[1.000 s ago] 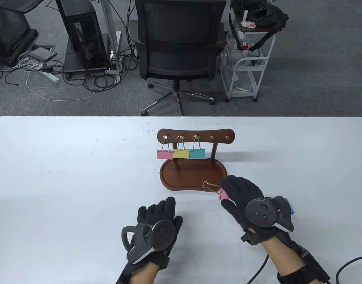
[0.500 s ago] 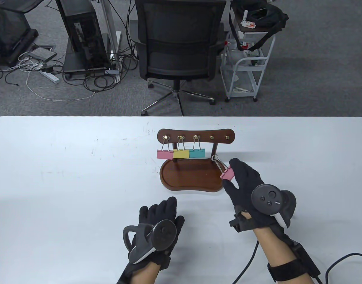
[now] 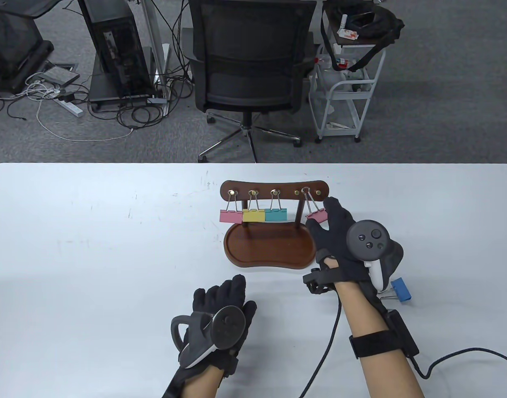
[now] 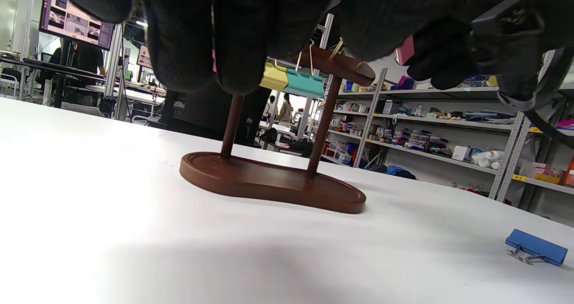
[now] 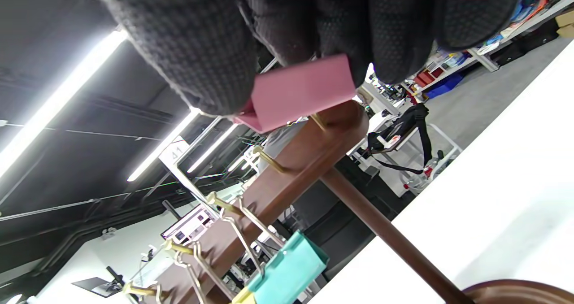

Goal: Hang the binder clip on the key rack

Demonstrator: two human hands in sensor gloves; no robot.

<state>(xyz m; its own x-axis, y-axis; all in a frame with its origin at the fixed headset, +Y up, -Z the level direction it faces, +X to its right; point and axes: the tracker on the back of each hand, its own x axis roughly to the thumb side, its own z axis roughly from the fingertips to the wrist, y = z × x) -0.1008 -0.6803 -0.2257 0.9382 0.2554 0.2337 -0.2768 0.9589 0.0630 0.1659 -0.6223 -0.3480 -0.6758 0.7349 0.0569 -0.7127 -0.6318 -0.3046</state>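
Observation:
A brown wooden key rack (image 3: 275, 190) with brass hooks stands on its tray base (image 3: 270, 248) mid-table. Pink, yellow and teal binder clips (image 3: 253, 215) hang on its three left hooks. My right hand (image 3: 319, 219) pinches a second pink binder clip (image 3: 317, 215) by its body, with the wire loop up between the two right hooks. The right wrist view shows that clip (image 5: 301, 92) between my fingertips, just before the rack bar (image 5: 287, 169). My left hand (image 3: 220, 296) rests on the table, holding nothing. A blue binder clip (image 3: 400, 289) lies by my right wrist; it also shows in the left wrist view (image 4: 536, 247).
An office chair (image 3: 249, 62) and a white cart (image 3: 344, 91) stand beyond the table's far edge. Cables (image 3: 328, 344) trail from my right wrist over the table's front.
My right hand has carried the pink clip from the tray's front right corner up and away to the rack's right hooks. The blue clip has come into view. My left hand stays put.

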